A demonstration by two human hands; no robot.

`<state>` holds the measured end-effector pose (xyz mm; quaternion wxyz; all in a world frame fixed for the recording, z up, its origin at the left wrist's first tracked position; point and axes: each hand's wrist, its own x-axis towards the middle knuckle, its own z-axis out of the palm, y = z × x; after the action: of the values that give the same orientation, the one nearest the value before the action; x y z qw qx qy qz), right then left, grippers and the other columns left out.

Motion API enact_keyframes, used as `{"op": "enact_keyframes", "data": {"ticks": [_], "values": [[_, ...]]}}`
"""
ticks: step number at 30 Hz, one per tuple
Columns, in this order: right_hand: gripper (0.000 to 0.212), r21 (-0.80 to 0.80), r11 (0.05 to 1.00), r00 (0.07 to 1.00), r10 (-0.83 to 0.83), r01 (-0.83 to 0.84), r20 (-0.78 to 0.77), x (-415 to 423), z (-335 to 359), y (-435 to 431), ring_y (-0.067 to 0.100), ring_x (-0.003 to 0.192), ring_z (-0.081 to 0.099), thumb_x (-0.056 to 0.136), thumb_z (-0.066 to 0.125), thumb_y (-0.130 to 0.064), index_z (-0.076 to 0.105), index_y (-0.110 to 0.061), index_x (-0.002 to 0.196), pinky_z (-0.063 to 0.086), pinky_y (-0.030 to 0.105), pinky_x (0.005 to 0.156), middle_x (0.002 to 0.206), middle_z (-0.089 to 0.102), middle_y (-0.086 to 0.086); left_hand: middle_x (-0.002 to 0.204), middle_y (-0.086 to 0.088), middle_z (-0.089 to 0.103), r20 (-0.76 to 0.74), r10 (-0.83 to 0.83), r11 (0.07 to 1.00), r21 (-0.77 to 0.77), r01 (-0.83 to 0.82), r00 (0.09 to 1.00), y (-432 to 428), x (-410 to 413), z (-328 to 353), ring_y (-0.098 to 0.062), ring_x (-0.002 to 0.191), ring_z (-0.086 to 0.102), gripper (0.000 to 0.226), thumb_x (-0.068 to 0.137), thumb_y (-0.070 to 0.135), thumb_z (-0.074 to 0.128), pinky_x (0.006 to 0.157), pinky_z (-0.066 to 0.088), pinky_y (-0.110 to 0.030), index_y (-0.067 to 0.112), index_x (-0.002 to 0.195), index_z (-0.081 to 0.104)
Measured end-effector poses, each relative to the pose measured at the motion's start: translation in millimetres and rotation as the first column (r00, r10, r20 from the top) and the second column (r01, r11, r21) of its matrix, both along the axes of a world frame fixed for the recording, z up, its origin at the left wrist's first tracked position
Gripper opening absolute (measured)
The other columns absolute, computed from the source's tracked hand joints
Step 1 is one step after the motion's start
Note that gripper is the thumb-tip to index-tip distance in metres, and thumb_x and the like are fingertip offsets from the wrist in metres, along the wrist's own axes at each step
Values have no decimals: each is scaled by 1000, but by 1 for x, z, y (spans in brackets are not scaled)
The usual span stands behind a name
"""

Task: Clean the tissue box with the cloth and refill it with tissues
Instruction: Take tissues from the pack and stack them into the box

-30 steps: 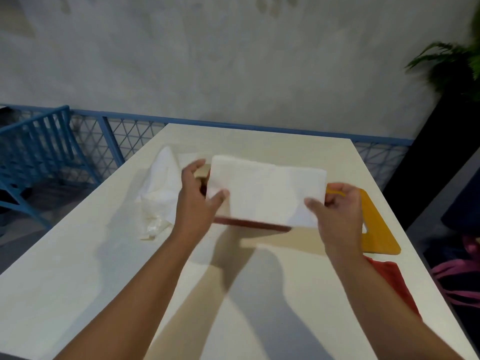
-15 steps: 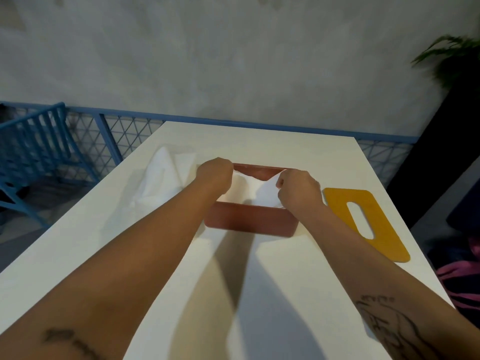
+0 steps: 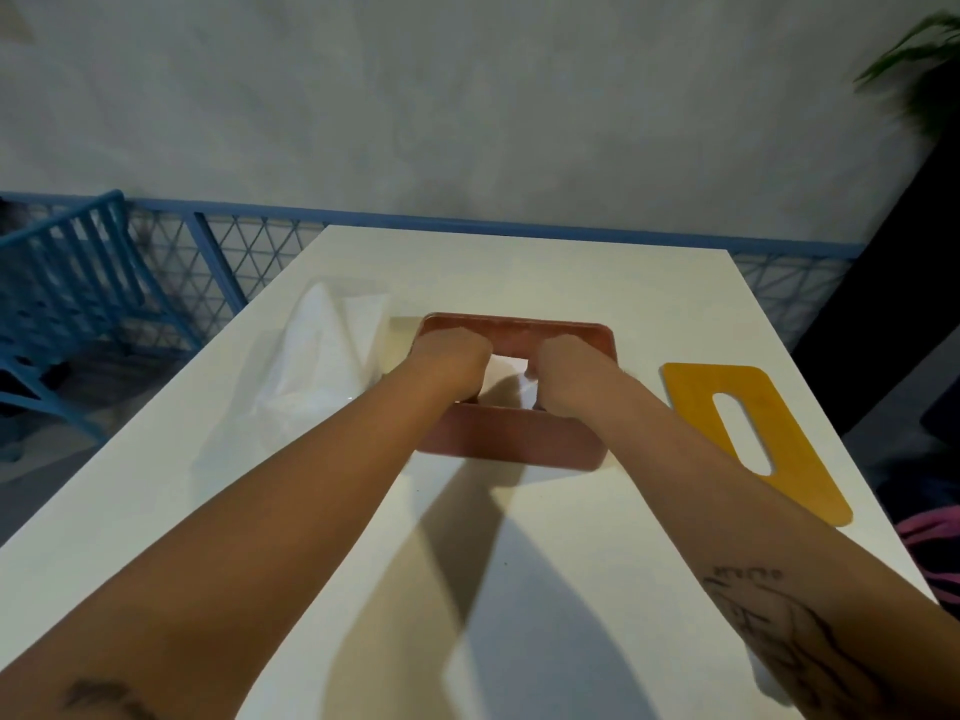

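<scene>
A reddish-brown tissue box [image 3: 509, 443] stands open-topped in the middle of the white table [image 3: 519, 563]. Both hands are down inside it. My left hand [image 3: 451, 360] is at the box's left end and my right hand [image 3: 567, 362] at its right end, fingers curled and hidden below the rim. White tissues [image 3: 509, 367] show between the two hands, pressed into the box. The yellow lid [image 3: 748, 428] with its long slot lies flat to the right of the box. The cloth is out of view.
A crumpled clear tissue wrapper with white tissue [image 3: 317, 371] lies left of the box. A blue mesh railing [image 3: 218, 252] runs behind the table, a blue chair [image 3: 62, 304] stands at left. A plant [image 3: 924, 59] and pink fabric [image 3: 935, 553] are at right.
The stack of tissues held above the box a second ago has gone down into it. Both hands have followed, sinking deeper inside the box. The view has shifted closer.
</scene>
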<state>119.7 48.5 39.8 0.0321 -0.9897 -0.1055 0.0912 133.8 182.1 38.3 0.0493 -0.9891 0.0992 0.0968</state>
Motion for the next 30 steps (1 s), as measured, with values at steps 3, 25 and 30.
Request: {"op": "enact_keyframes", "data": {"ticks": [3, 25, 30], "values": [[35, -22, 999, 995, 35, -37, -93, 2, 1, -6, 25, 109, 59, 89, 54, -5, 60, -6, 123, 49, 29, 91, 123, 61, 11, 113, -12, 62, -106, 20, 1000, -17, -22, 994, -1, 3, -2, -28, 103, 60, 27, 85, 7, 60, 81, 48, -33, 6, 111, 59], [16, 288, 952, 855, -58, -109, 516, -70, -5, 84, 27, 103, 52, 82, 64, -25, 70, -20, 96, 39, 37, 85, 106, 62, 5, 109, 2, 58, 426, 240, 728, -674, 129, 872, 125, -103, 1, -10, 89, 57, 21, 87, 16, 61, 74, 38, -15, 16, 107, 62], [2, 353, 924, 813, -90, -147, 576, -93, -40, 133, 26, 73, 59, 69, 70, -20, 70, -19, 67, 39, 33, 65, 75, 63, 2, 110, 4, 56, 352, 430, 648, -762, -12, 832, 198, -117, -36, -8, 88, 52, 27, 85, 8, 60, 68, 33, -7, 17, 110, 60]]}}
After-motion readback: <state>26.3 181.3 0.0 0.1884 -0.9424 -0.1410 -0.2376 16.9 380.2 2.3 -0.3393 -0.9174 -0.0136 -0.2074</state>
